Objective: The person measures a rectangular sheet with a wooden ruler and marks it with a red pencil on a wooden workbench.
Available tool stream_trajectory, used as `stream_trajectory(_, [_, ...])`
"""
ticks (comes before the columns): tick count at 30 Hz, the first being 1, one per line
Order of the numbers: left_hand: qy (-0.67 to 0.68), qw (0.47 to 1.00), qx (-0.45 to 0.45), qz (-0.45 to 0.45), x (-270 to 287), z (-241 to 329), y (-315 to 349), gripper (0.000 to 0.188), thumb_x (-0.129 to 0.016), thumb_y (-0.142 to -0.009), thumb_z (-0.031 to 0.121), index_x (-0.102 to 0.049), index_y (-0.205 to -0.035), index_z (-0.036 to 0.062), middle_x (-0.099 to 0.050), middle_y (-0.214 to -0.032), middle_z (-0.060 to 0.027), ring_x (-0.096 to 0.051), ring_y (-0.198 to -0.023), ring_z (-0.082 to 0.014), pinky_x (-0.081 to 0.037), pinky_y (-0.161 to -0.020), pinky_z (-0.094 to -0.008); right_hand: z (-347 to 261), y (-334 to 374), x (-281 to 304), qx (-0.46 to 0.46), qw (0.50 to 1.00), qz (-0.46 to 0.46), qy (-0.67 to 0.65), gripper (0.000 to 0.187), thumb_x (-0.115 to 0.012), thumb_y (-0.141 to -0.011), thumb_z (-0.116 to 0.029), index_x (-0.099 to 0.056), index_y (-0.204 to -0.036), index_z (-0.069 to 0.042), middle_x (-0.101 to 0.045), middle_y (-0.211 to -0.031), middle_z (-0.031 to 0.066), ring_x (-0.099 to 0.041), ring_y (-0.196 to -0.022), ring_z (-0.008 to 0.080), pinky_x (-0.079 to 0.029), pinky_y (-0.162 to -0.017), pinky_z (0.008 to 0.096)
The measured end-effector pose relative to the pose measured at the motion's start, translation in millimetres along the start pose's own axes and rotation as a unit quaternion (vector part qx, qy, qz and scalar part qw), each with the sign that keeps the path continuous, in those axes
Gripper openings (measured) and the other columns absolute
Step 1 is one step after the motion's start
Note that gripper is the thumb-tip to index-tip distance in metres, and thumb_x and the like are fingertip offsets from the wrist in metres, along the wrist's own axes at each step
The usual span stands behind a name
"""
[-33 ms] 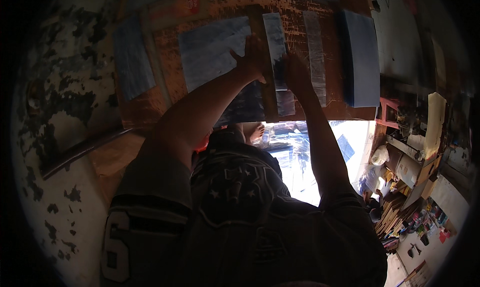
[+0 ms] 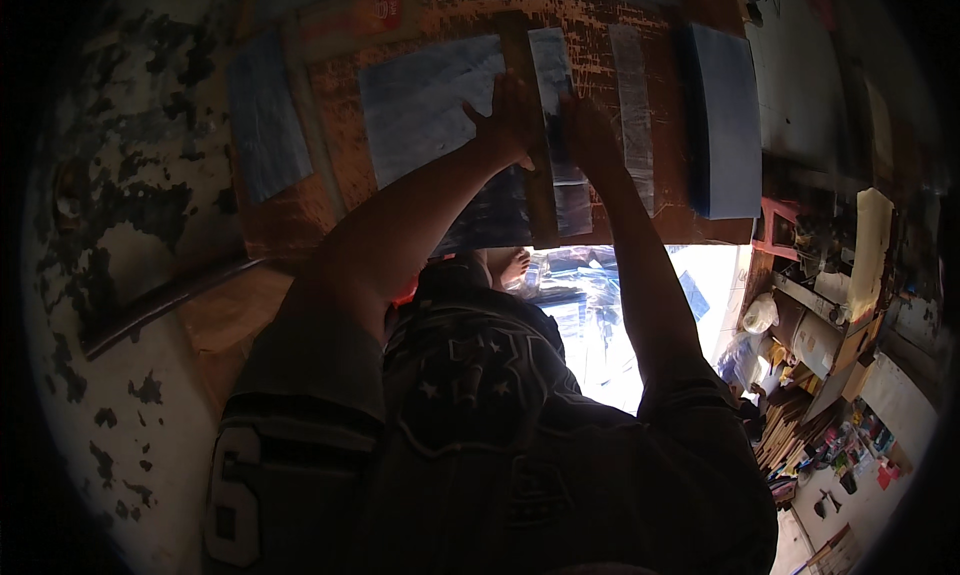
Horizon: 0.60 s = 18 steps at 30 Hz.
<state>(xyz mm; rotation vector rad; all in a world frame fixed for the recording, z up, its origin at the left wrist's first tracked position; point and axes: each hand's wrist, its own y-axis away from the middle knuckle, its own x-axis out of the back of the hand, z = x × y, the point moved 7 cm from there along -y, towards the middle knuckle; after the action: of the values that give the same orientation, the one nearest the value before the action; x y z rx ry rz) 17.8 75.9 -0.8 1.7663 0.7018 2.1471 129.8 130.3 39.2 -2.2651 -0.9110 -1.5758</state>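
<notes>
My left hand lies with fingers spread on a long, narrow, dark straight strip, like a ruler, which runs from near to far across the table. Under the strip's left side is a bluish, film-like sheet. A narrower piece of the same sheet shows along its right side. Over that piece my right hand is closed, close to the strip's right edge. Shadow hides whatever its fingers grip.
The worn brown table carries a clear plastic strip, a thick blue stack at right and another bluish sheet at left. Plastic sheets lie on the bright floor. A peeling wall stands at left.
My right hand has shifted slightly away from me and to the left beside the strip. My left hand stays in place on it.
</notes>
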Motion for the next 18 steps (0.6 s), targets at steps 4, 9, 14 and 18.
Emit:
stream_trajectory(4, [0.009,0.999,-0.031,0.012,3.5,4.8,7.5,0.143,-0.091,-0.062,0.051,-0.002,-0.156,-0.0078,0.010,-0.162,-0.0328,0.008,-0.152,-0.0473,-0.024,-0.097,-0.0875,-13.9,-71.9,-0.6,0.119,0.987,0.099,0.038,0.029,-0.052,-0.097,-0.014,-0.058,-0.120,0.001,-0.065,-0.104,0.0197,-0.065,-0.100,0.0373,-0.053,-0.083,0.0472])
stream_trajectory(9, [0.005,1.000,-0.021,0.017,12.9,8.6,12.6,0.142,-0.092,-0.060,0.051,-0.006,-0.155,-0.0100,0.008,-0.162,-0.0338,0.007,-0.152,-0.0482,-0.028,-0.096,-0.0864,-20.9,-128.2,-19.7,0.100,0.992,0.003,0.076,0.030,-0.061,-0.091,-0.015,-0.062,-0.117,0.001,-0.068,-0.106,0.0202,-0.067,-0.102,0.0365,-0.056,-0.083,0.0459])
stream_trajectory(14, [-0.015,0.999,-0.035,0.021,13.7,8.2,15.8,0.141,-0.089,-0.062,0.055,-0.007,-0.154,-0.0129,0.007,-0.161,-0.0359,0.006,-0.151,-0.0494,-0.034,-0.094,-0.0845,-27.2,-127.5,-28.3,0.082,0.994,-0.039,0.061,0.027,-0.066,-0.087,-0.017,-0.065,-0.107,0.002,-0.070,-0.098,0.0216,-0.071,-0.093,0.0379,-0.058,-0.082,0.0453])
stream_trajectory(18, [-0.025,0.999,-0.025,0.027,9.6,6.1,13.3,0.138,-0.088,-0.063,0.056,-0.009,-0.154,-0.0129,0.007,-0.161,-0.0358,0.007,-0.151,-0.0494,-0.035,-0.094,-0.0836,-32.2,-125.8,-26.0,0.074,0.995,-0.041,0.049,0.028,-0.068,-0.085,-0.017,-0.065,-0.105,0.002,-0.070,-0.096,0.0229,-0.071,-0.091,0.0373,-0.059,-0.079,0.0445])
